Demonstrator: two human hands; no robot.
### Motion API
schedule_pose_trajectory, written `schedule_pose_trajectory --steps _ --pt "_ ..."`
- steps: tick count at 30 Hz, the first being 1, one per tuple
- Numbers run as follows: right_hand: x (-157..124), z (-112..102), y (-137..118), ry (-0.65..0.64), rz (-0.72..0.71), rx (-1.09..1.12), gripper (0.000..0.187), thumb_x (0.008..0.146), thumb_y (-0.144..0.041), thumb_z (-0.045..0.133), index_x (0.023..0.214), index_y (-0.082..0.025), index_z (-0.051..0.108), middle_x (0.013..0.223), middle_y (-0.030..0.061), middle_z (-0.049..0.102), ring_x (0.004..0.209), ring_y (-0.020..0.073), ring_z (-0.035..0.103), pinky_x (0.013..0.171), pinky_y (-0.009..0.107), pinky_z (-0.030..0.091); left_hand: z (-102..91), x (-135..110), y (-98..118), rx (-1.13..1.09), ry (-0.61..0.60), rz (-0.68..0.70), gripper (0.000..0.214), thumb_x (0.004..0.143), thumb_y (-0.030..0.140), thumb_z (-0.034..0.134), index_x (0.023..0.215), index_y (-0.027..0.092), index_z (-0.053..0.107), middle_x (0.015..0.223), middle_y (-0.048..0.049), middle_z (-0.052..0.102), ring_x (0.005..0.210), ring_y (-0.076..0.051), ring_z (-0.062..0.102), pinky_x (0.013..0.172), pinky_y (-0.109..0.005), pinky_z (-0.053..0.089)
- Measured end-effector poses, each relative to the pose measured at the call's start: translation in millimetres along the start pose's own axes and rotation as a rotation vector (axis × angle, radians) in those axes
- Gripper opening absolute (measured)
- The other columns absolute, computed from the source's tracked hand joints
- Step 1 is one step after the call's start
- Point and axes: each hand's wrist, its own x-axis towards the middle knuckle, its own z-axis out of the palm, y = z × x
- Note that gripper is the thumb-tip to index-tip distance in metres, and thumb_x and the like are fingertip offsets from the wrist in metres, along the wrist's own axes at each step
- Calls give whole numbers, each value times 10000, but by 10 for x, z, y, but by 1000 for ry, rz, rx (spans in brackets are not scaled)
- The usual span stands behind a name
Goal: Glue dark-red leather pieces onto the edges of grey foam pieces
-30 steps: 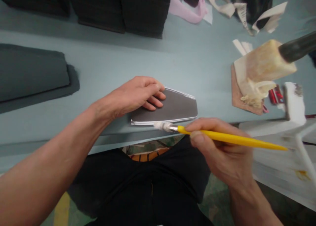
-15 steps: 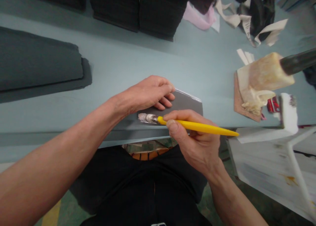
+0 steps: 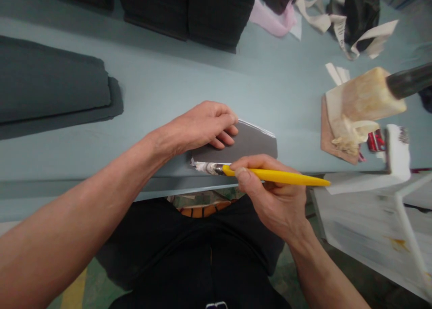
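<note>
A grey panel (image 3: 251, 142) lies near the front edge of the table, with white along its far right edge and its near edge. My left hand (image 3: 204, 126) rests on the panel's left part, fingers slightly bent and apart, holding nothing. A yellow-handled paintbrush (image 3: 286, 176) is in my right hand (image 3: 278, 201), gripped between thumb and fingers. Its bristles, coated in white, touch the panel's near left corner. The handle points to the right. My left hand hides some of the panel.
Dark stacked pieces (image 3: 219, 18) stand at the back, and a dark folded cloth pile (image 3: 50, 84) lies left. On the right are a stained yellowish container (image 3: 364, 95) with a dark handle, a brown board (image 3: 326, 138), a white-coated block (image 3: 398, 151) and fabric strips (image 3: 378, 38).
The brush has shifted slightly right and toward me, its bristles now at the panel's near edge, where white now shows. My left hand has stayed almost in place.
</note>
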Motion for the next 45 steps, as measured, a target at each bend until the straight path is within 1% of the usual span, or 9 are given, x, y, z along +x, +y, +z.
schedule_pose_trajectory --steps 6,10,15,23,27,31,36,41,45 --pt "3 66 60 -18 9 27 122 971 -277 718 890 -209 778 760 -5 774 597 113 640 577 238 540 12 -6 25 13 33 -43 181 972 308 603 947 190 739 1087 -57 830 921 -212 804 772 -277 639" --pt "-6 10 95 3 30 6 121 963 -286 725 884 -214 783 758 -4 771 594 115 630 587 246 544 9 6 24 11 37 -44 187 977 323 616 969 195 752 1094 -58 825 919 -219 808 822 -317 658" --pt "-43 -45 140 71 61 16 128 973 -302 730 898 -215 786 764 -3 768 592 113 626 584 249 539 9 20 29 26 39 -53 187 994 315 603 971 187 738 1080 -57 829 891 -202 807 738 -261 639" --pt "3 167 46 6 -5 132 90 961 -221 730 878 -201 759 747 -21 770 572 89 624 560 217 514 5 -1 26 23 30 -37 181 984 323 618 988 186 737 1114 -66 828 917 -205 806 725 -259 634" --pt "-17 156 53 -18 13 141 69 959 -210 733 898 -202 765 759 -22 766 583 85 617 565 209 502 3 -4 27 21 27 -33 184 981 328 621 984 185 736 1105 -68 825 911 -209 804 719 -259 628" --pt "-99 40 155 76 61 145 88 977 -260 737 914 -216 778 744 -26 729 584 82 582 570 214 482 16 8 25 21 42 -31 192 979 325 610 967 186 741 1080 -65 826 890 -217 800 718 -273 629" --pt "-242 -154 254 230 100 247 241 996 -427 743 894 -210 772 600 -42 611 499 87 529 481 211 434 18 27 3 5 60 -39 192 981 319 613 949 185 747 1060 -78 830 858 -221 800 696 -286 627" --pt "-362 -364 289 405 25 308 206 1012 -414 737 927 -228 762 599 -49 621 491 78 540 477 198 433 12 22 11 -9 82 -53 212 988 338 621 982 175 758 1076 -105 833 839 -204 803 668 -266 629" --pt "-444 -483 300 494 -54 290 150 1032 -383 709 990 -242 742 629 -46 673 498 90 595 455 187 437 6 25 47 -13 103 -86 271 957 390 663 1004 143 765 1149 -157 822 840 -223 810 556 -234 605"
